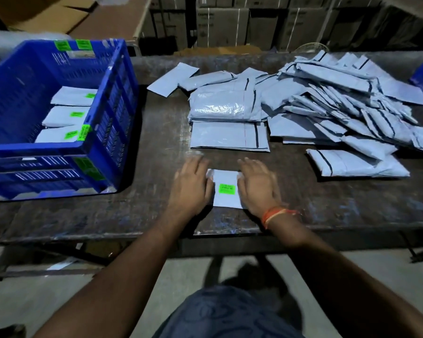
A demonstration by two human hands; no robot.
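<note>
Grey plastic packet with green label (226, 179) lies near the surface's front edge, between our flat, spread left hand (193, 186) and right hand (257, 189). We should press both ends evenly, label up.

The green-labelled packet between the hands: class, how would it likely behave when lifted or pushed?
The packet looks thin and flat, so probably light and unable to roll. Its smooth plastic film, like the mailers behind it, would likely slide easily over the table and sag if lifted by one edge.
</note>
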